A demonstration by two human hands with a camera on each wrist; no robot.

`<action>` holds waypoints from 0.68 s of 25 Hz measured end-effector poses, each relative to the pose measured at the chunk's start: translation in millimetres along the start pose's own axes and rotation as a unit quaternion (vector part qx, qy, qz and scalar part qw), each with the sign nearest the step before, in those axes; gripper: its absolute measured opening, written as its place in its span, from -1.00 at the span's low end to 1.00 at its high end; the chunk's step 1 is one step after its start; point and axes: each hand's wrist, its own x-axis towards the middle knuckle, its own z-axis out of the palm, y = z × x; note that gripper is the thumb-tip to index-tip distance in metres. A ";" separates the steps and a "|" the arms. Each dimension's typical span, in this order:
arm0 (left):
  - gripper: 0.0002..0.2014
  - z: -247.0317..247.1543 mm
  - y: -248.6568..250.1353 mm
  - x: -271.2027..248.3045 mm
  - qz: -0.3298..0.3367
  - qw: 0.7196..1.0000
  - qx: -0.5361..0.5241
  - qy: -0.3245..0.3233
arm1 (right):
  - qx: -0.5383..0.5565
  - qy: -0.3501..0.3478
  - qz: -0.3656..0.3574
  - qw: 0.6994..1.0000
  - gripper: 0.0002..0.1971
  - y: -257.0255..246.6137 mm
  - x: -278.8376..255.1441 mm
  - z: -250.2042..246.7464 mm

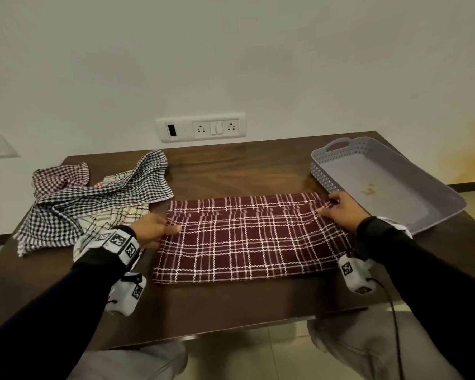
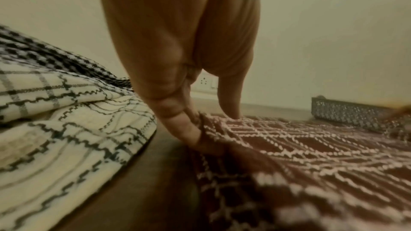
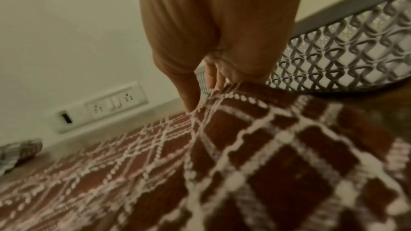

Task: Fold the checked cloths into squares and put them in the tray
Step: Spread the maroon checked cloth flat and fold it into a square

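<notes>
Pale wall (image 1: 231, 64) runs behind a dark wooden surface (image 1: 231, 168), with a white socket panel (image 1: 200, 129) mounted just above its far edge. On the middle of the surface lies a maroon checked cloth (image 1: 247, 242) with white lines, spread as a wide band from left to right, its far part doubled over so a folded strip runs along the far side. The left hand (image 1: 154, 229) pinches the cloth's left edge between thumb and fingers; in the left wrist view the fingers (image 2: 186, 129) curl round a raised ridge of the fabric (image 2: 311, 147). The right hand (image 1: 340, 212) grips the cloth's far right corner, thumb and fingers closed on the fabric; the right wrist view shows the fingertips (image 3: 189, 101) pressing into the lifted fold of the cloth (image 3: 266, 155). At the far left of the surface sits a loose heap of other cloths: a black-and-white checked cloth (image 1: 99, 198) on top, a red-and-white checked cloth (image 1: 58, 176) behind it, and a cream cloth (image 2: 66, 120) with dark lines beneath, just beside the left hand. At the far right stands a grey perforated tray (image 1: 324, 171) with a handle cut-out, close to the right hand, holding no cloth. Both forearms wear dark sleeves (image 1: 66, 297) and marker-tagged wrist units (image 1: 118, 242).
</notes>
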 end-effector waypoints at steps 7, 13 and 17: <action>-0.80 -3.0 -3.3 16.1 0.090 0.990 0.103 0.038 | -0.097 0.011 -0.073 0.993 -0.69 10.0 7.6 4.6; -0.51 -15.4 8.3 16.6 0.162 0.981 0.078 0.067 | -0.018 0.074 -0.067 0.995 -0.62 8.5 18.5 0.1; -0.37 -10.9 8.9 28.8 0.149 0.981 0.099 0.072 | -0.055 0.051 -0.074 0.994 -0.51 0.6 23.9 9.9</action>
